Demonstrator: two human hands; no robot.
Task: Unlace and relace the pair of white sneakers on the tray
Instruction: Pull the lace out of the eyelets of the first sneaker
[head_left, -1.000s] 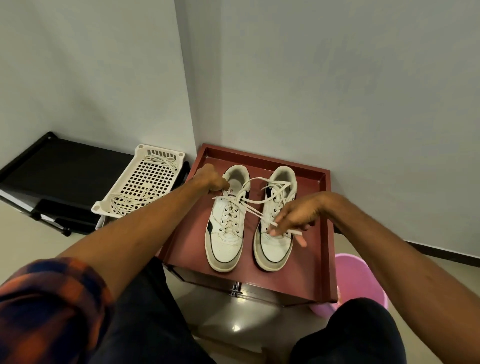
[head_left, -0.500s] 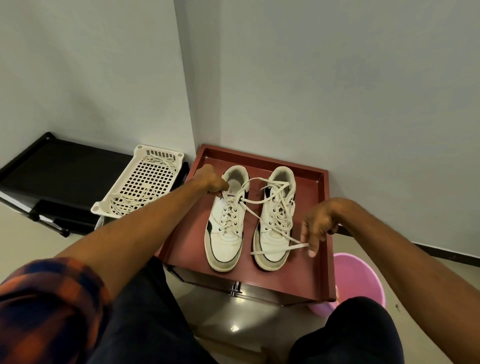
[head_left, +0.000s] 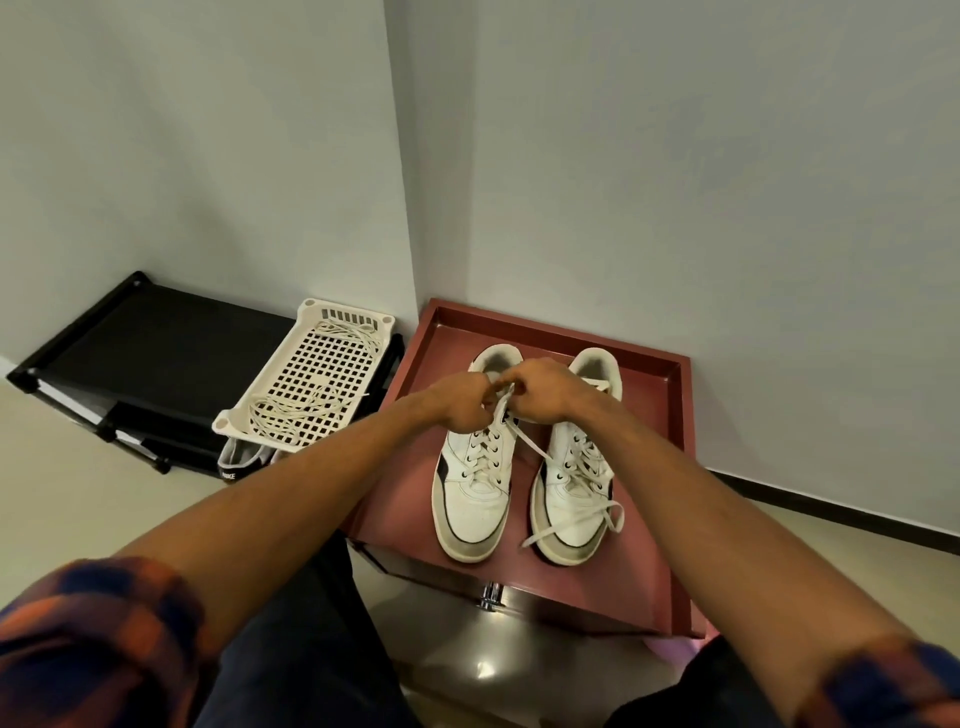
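Fingers of left hand (head_left: 464, 404) and right hand (head_left: 546, 393) curled, pinching flat white lace (head_left: 527, 440) above white black-trimmed sneaker (head_left: 474, 501) on dark red square tray (head_left: 674, 470).

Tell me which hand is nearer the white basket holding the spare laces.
Left. The left hand grips the lace above the left sneaker's collar, on the side facing the white basket; the right hand grips the lace just beyond it, farther from the basket.
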